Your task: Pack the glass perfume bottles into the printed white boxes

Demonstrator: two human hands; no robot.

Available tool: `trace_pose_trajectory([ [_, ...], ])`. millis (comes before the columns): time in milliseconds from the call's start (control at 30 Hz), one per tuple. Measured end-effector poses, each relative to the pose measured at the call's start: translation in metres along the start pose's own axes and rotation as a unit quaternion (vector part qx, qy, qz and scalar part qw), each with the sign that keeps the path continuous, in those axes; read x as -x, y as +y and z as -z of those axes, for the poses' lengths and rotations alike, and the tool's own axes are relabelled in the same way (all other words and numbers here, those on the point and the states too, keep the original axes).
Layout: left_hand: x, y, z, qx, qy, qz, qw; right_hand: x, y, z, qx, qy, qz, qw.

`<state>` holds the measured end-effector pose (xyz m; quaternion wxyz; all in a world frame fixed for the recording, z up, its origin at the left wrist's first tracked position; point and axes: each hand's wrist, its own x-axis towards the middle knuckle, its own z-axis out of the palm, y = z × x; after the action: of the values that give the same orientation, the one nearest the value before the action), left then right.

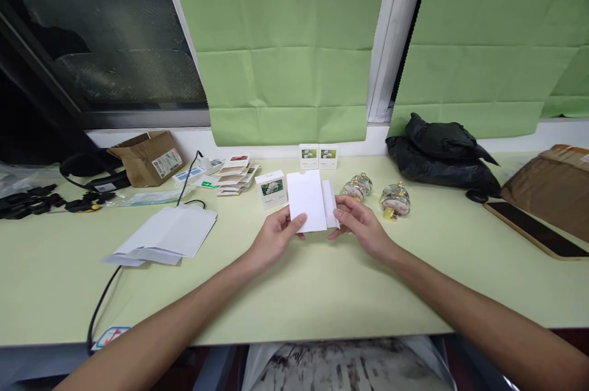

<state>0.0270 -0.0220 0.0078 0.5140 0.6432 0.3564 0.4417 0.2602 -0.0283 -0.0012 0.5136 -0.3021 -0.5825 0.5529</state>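
Both my hands hold a white folded paper piece (309, 199) upright above the pale green table (294, 293). My left hand (275, 236) pinches its lower left corner, thumb on the front. My right hand (361, 225) grips the right flap with closed fingers. Just behind the paper stands a small white box with a flower picture (270, 188). Two round glass jars with gold caps (358, 186) (394, 199) lie to the right of my right hand.
Flat white paper pieces (163, 234) lie at left over a black cable (103, 299). Cards (234, 175), a brown carton (148, 158) and two small boxes (318, 156) sit at the back. A black bag (442, 151), a phone (534, 228) and a brown parcel (552, 185) are at right.
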Motion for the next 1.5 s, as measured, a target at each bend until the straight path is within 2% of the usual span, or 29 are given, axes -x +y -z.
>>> trace_pose_trajectory([
  [300, -0.001, 0.005, 0.004, -0.009, 0.017, -0.008, 1.0, 0.001, -0.006, -0.003, -0.001, -0.007, -0.003, 1.0],
  [633, 0.002, 0.0, -0.001, 0.043, 0.019, 0.003, 0.999, 0.0, -0.002, 0.0, -0.012, -0.006, -0.015, 1.0],
  [967, -0.004, -0.007, 0.004, 0.157, 0.032, 0.046, 0.986, 0.002, -0.007, 0.002, -0.056, -0.014, -0.045, 0.997],
  [1167, -0.004, -0.004, 0.002, 0.184, 0.038, 0.076, 0.979, 0.001, -0.007, 0.002, -0.045, -0.017, -0.046, 0.998],
  [1333, -0.005, -0.005, 0.004, 0.205, 0.041, 0.103, 0.972, -0.001, -0.002, 0.005, -0.046, 0.009, -0.043, 0.998],
  [1500, -0.005, -0.009, 0.004, 0.181, 0.02, 0.106, 0.978, 0.001, 0.005, 0.002, 0.009, 0.021, -0.023, 0.999],
])
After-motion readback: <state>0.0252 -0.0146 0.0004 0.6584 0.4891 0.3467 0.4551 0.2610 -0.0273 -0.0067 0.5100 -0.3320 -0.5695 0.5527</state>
